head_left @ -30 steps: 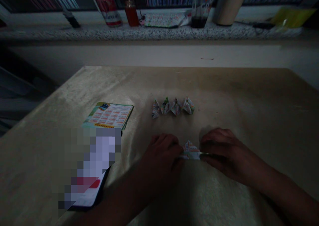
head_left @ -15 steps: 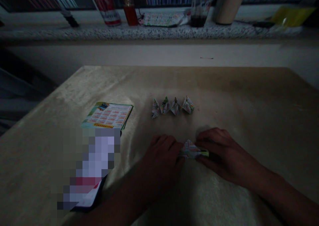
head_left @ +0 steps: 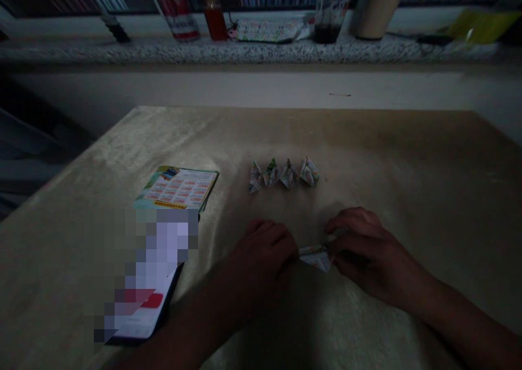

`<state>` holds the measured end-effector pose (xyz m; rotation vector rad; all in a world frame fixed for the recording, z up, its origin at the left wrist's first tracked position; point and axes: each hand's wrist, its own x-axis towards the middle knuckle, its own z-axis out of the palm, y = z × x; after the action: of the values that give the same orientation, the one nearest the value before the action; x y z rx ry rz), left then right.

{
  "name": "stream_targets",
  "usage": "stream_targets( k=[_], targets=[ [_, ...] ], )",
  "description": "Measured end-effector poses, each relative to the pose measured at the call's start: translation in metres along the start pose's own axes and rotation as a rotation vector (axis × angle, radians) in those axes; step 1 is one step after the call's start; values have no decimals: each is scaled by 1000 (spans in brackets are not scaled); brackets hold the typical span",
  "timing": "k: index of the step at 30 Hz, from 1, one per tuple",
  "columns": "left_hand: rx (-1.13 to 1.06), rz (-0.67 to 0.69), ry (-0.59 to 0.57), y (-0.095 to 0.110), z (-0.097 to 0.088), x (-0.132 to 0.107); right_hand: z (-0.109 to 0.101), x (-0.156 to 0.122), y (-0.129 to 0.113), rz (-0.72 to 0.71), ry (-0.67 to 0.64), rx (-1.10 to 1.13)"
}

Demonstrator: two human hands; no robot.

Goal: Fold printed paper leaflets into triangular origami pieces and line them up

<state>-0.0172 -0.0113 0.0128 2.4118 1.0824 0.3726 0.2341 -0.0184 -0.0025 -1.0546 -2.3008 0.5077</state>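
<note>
The left hand [head_left: 265, 253] and right hand [head_left: 362, 250] are closed on opposite ends of a small folded piece of printed paper [head_left: 315, 254], which is pinched between them low over the beige worktop [head_left: 387, 158]. A row of four folded printed paper pieces [head_left: 284, 174] is set just beyond, apart from the hands.

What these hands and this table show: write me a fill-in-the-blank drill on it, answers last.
The left hand and the right hand pinch one folded paper piece ____ them. Beyond it, a row of ____ small paper folds stands on the table. The printed leaflet lies to the ____ of that row.
Missing words: between; four; left.
</note>
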Motion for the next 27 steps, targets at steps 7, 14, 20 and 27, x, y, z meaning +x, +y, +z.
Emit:
stream_targets(
  k=[7, 14, 20, 27],
  targets=[
    [14, 58, -87, -4, -5, -3, -6, 0, -7, -32, -138, -21],
    [23, 41, -103, -2, -7, -2, -5, 3, -13, -43, -152, 25],
    [21, 20, -90, -2, -6, -3, -1, 3, -7, -64, -122, 26],
    [-63, -34, 29, -3, -7, -5, -2, 3, -4, -59, 29, 94]
  ],
)
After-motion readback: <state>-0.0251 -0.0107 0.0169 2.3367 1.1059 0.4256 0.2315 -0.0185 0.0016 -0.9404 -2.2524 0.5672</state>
